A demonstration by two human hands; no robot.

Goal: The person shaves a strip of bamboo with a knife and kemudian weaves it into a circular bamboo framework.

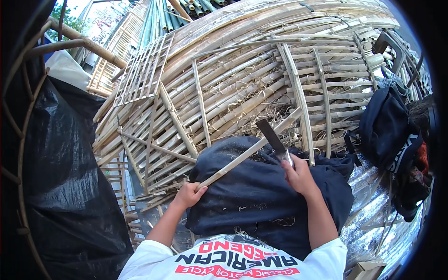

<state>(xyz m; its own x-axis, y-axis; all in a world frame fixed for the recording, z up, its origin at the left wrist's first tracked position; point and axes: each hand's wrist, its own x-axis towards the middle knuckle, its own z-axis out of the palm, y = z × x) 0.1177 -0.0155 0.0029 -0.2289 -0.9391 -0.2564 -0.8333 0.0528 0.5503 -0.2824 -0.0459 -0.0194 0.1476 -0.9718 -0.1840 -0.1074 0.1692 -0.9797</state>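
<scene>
My left hand (189, 193) is closed round the near end of a split bamboo strip (247, 153), which slants up and away to the right across my lap. In my right hand (298, 175) is the handle of a knife (270, 136) with a broad, dark, square-ended blade. The blade points up and to the left, and in the picture it crosses over the strip; whether it touches the strip I cannot tell. Beneath both hands a dark cloth (247, 200) covers my lap, with a few thin shavings lying on it.
Ahead lies a broad stack of bamboo slats (238, 100) with curled shavings on it. A small bamboo lattice (144, 70) rests at its far left. Black plastic sheeting (70, 172) hangs at left. A dark bag (389, 128) sits at right, and green bamboo poles (156, 21) lie far back.
</scene>
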